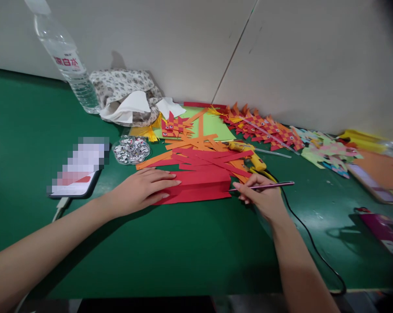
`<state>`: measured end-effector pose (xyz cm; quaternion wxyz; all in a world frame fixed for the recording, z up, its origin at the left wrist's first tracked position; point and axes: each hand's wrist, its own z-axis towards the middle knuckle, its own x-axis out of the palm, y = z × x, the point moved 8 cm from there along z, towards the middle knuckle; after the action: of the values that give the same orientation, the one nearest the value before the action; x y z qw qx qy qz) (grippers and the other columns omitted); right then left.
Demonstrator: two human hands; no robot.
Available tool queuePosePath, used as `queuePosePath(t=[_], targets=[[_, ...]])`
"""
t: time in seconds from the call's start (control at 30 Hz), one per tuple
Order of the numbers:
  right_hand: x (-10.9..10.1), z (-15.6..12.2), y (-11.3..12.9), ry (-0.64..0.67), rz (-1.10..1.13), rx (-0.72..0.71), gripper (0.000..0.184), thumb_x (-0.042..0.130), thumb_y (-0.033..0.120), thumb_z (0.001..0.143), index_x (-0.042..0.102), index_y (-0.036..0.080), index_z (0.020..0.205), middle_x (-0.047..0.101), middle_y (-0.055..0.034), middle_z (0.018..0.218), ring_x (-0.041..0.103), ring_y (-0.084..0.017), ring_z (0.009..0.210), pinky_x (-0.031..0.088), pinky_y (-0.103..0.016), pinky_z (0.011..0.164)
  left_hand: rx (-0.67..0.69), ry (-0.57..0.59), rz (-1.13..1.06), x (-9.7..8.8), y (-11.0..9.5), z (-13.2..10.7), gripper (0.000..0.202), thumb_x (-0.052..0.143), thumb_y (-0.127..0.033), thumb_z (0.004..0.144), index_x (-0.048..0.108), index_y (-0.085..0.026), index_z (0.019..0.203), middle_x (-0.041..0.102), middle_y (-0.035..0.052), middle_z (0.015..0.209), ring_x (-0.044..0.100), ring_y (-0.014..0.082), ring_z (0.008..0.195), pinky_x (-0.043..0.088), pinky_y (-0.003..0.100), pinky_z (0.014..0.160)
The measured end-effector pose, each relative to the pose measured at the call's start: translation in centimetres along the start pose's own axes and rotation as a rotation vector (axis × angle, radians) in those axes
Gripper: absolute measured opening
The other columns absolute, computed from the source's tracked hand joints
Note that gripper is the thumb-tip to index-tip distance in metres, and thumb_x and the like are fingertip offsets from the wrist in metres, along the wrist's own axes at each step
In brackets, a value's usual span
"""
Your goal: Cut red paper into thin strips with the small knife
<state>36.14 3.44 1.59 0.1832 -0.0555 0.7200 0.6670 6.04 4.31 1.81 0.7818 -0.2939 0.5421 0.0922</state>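
A folded sheet of red paper lies on the green table, a crease running along its length. My left hand rests flat on its left end with the fingers stretched out. In my right hand is a slim, shiny pinkish-purple pen-shaped tool, pinched between thumb and fingers. Its thin tip meets the right edge of the red paper near the crease; whether it is a blade or a point is too small to tell. Just behind the paper, red and orange paper strips are heaped loosely.
Behind the strips lie a yellow glue gun with a black cord, woven paper fish, and a clear box of googly eyes. A phone, water bottle and tissue pouch stand left. A purple item lies right.
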Motion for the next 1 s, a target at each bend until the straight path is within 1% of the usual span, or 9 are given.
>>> queuePosePath(t=[0.27, 0.43, 0.53, 0.6, 0.67, 0.7, 0.77, 0.87, 1.0], targets=[[-1.5, 0.2, -0.3, -0.059, -0.011, 0.012, 0.040, 0.089, 0.039, 0.055, 0.055, 0.018, 0.059, 0.062, 0.0015, 0.046, 0.053, -0.009, 0.036, 0.043, -0.015, 0.034, 0.006, -0.003, 0.006, 0.0, -0.1, 0.0, 0.038, 0.043, -0.032, 0.099, 0.049, -0.030, 0.137, 0.054, 0.0036, 0.140, 0.054, 0.0212, 0.125, 0.043, 0.042, 0.106], [-2.0, 0.1, 0.0, -0.093, 0.011, 0.001, 0.039, 0.089, 0.036, 0.055, 0.055, 0.018, 0.057, 0.062, 0.0011, 0.045, 0.052, -0.008, 0.034, 0.042, -0.016, 0.032, 0.000, -0.009, 0.001, -0.1, 0.0, 0.0, 0.038, 0.043, -0.032, 0.099, 0.050, -0.030, 0.136, 0.055, 0.0038, 0.140, 0.054, 0.0210, 0.125, 0.043, 0.041, 0.106], [-2.5, -0.2, 1.1, -0.243, 0.151, -0.066, 0.039, 0.088, 0.036, 0.058, 0.053, 0.019, 0.054, 0.060, 0.0028, 0.042, 0.049, -0.007, 0.031, 0.039, -0.015, 0.029, 0.001, -0.014, 0.011, -0.2, -0.1, 0.0, 0.038, 0.044, -0.033, 0.099, 0.050, -0.029, 0.135, 0.055, 0.0034, 0.139, 0.054, 0.0210, 0.125, 0.043, 0.041, 0.106], [-2.3, -0.8, 2.0, -0.355, 0.283, -0.131, 0.040, 0.087, 0.033, 0.059, 0.050, 0.019, 0.054, 0.058, 0.0048, 0.040, 0.048, -0.007, 0.029, 0.037, -0.014, 0.029, 0.001, -0.013, 0.020, -0.3, -0.1, 0.0, 0.038, 0.044, -0.033, 0.098, 0.050, -0.030, 0.136, 0.055, 0.0027, 0.140, 0.053, 0.0207, 0.125, 0.043, 0.041, 0.106], [-0.6, -1.5, 2.9, -0.360, 0.330, -0.172, 0.038, 0.087, 0.032, 0.060, 0.051, 0.019, 0.056, 0.057, 0.0052, 0.039, 0.052, -0.008, 0.032, 0.037, -0.014, 0.030, 0.001, -0.011, 0.026, -0.3, -0.1, 0.0, 0.038, 0.044, -0.033, 0.098, 0.050, -0.029, 0.136, 0.054, 0.0028, 0.140, 0.053, 0.0205, 0.125, 0.043, 0.041, 0.106], [0.9, -1.8, 3.4, -0.316, 0.310, -0.176, 0.037, 0.086, 0.032, 0.061, 0.052, 0.019, 0.056, 0.058, 0.0046, 0.040, 0.054, -0.008, 0.034, 0.038, -0.014, 0.031, 0.002, -0.010, 0.028, -0.3, -0.2, 0.0, 0.038, 0.045, -0.033, 0.098, 0.050, -0.029, 0.136, 0.055, 0.0031, 0.140, 0.054, 0.0206, 0.125, 0.043, 0.041, 0.106], [4.5, -2.3, 4.1, -0.152, 0.208, -0.146, 0.034, 0.082, 0.034, 0.067, 0.054, 0.019, 0.058, 0.061, 0.0027, 0.043, 0.053, -0.008, 0.033, 0.041, -0.016, 0.033, 0.009, -0.014, 0.031, -0.3, -0.2, -0.1, 0.038, 0.045, -0.032, 0.098, 0.050, -0.028, 0.135, 0.055, 0.0039, 0.139, 0.054, 0.0210, 0.124, 0.044, 0.041, 0.106], [9.3, -3.1, 4.8, 0.024, 0.151, -0.094, 0.034, 0.079, 0.039, 0.071, 0.052, 0.020, 0.060, 0.061, 0.0031, 0.045, 0.055, -0.010, 0.036, 0.044, -0.018, 0.036, 0.010, -0.023, 0.030, -0.3, -0.2, 0.0, 0.038, 0.046, -0.032, 0.098, 0.050, -0.026, 0.135, 0.056, 0.0055, 0.138, 0.055, 0.0218, 0.123, 0.044, 0.041, 0.105], [12.9, -3.3, 5.4, 0.137, 0.151, -0.088, 0.035, 0.077, 0.039, 0.072, 0.049, 0.021, 0.060, 0.058, 0.0045, 0.045, 0.052, -0.009, 0.037, 0.042, -0.019, 0.039, -0.013, -0.033, 0.015, -0.4, -0.2, 0.0, 0.042, 0.048, -0.033, 0.097, 0.046, -0.021, 0.138, 0.058, 0.0090, 0.135, 0.056, 0.0221, 0.121, 0.045, 0.040, 0.104]])
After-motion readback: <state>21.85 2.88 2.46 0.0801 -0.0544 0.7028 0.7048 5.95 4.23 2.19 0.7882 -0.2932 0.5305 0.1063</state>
